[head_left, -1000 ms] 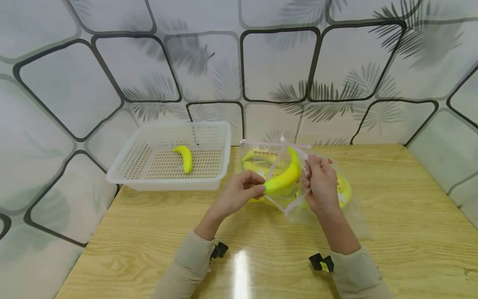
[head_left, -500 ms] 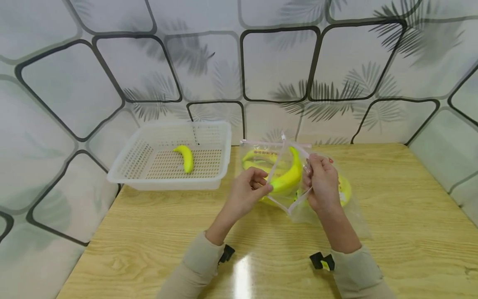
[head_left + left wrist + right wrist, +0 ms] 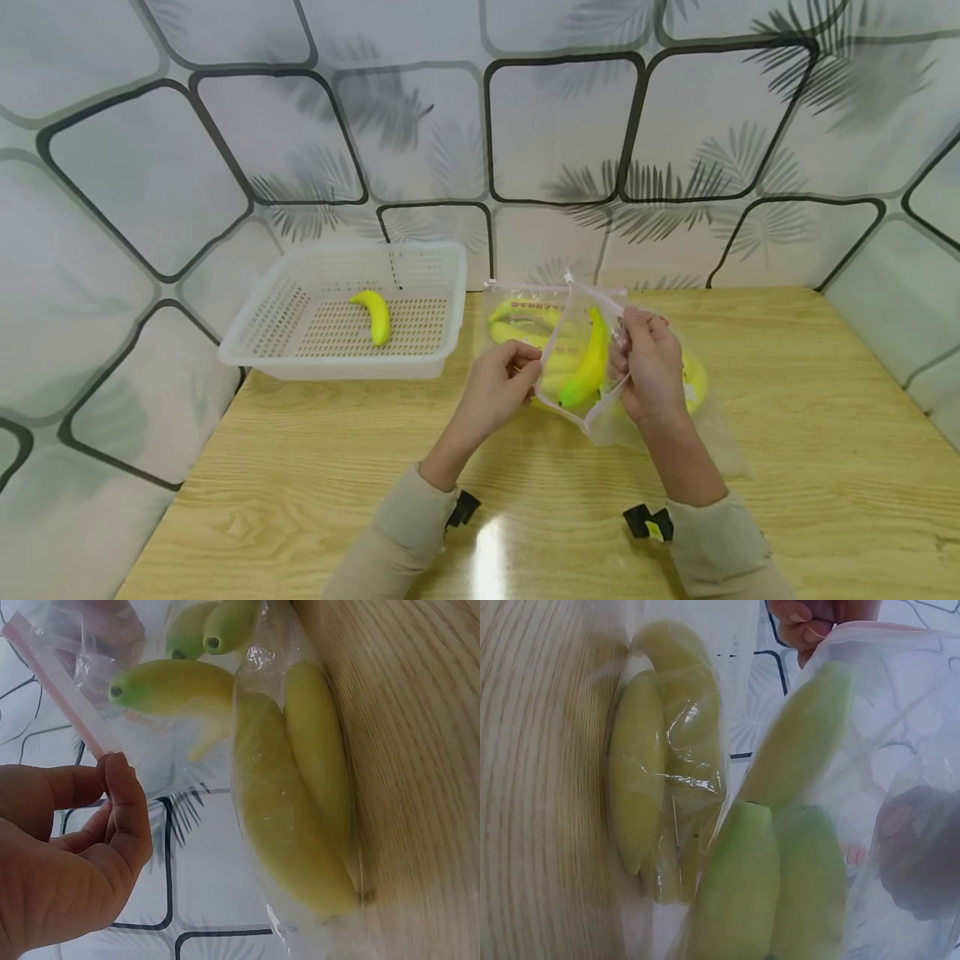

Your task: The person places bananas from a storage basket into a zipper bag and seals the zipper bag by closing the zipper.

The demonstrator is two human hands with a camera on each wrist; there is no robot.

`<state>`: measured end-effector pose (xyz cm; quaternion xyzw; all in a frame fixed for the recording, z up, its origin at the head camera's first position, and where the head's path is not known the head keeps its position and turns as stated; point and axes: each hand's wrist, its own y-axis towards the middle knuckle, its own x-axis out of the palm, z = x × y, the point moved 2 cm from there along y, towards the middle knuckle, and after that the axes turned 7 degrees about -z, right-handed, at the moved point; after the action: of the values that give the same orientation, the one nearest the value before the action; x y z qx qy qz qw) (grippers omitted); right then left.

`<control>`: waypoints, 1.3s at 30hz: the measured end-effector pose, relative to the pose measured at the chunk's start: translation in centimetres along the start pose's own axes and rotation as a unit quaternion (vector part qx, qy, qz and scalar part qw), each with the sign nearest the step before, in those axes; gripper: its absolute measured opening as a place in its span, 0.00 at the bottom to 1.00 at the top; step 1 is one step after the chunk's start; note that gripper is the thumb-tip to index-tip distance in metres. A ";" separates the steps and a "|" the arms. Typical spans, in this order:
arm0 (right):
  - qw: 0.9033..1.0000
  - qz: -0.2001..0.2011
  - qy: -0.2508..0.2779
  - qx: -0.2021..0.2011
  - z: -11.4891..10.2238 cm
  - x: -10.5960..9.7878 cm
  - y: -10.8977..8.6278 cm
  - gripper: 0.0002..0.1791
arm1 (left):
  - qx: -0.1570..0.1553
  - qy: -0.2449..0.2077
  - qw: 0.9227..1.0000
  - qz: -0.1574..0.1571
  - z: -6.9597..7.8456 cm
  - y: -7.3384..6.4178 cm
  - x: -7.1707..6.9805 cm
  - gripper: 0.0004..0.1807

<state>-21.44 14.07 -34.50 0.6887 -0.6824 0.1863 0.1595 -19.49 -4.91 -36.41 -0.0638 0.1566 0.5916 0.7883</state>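
My left hand (image 3: 501,385) pinches the pink zip edge (image 3: 60,697) of a clear plastic zip bag between thumb and fingertips. Across the bag's mouth, my right hand (image 3: 651,367) grips the opposite edge, so the mouth gapes. A yellow banana (image 3: 588,367) with a green tip lies within the opening, stem end up. Two more bananas (image 3: 214,630) with dark tips sit in the same bag in the left wrist view. Seen through plastic in the right wrist view, the right hand (image 3: 922,855) looks blurred.
Another clear bag (image 3: 498,292) of bananas lies flat behind the hands. To the left stands a white perforated plastic basket (image 3: 345,367) with a single banana (image 3: 377,317) inside. The wooden table (image 3: 817,400) ends at a patterned fabric backdrop (image 3: 562,125).
The left hand has moved right and released the banana, which dropped lower into the bag. That hand now pinches the bag's edge. The right hand has stayed in place.
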 end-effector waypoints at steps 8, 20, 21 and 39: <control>1.000 0.002 0.028 0.007 -1.3 -0.6 -0.2 0.15 | 0.010 -0.005 1.000 -0.004 1.1 1.1 0.3 0.08; 0.934 -0.150 0.325 -0.017 -6.2 -3.8 -1.3 0.18 | 0.064 -0.062 0.994 -0.062 7.6 2.2 2.0 0.06; 0.923 -0.159 0.351 -0.016 -6.6 -4.2 -1.4 0.18 | 0.075 -0.062 0.993 -0.064 8.1 2.3 2.2 0.05; 0.954 -0.092 0.279 -0.052 -7.1 -4.4 -1.4 0.18 | 0.026 -0.036 0.999 -0.026 5.0 2.1 2.9 0.05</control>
<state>-20.32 21.36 -30.34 0.6600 -0.5526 0.3201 0.3956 -19.90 -0.23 -32.47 -0.0259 0.1422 0.5688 0.8097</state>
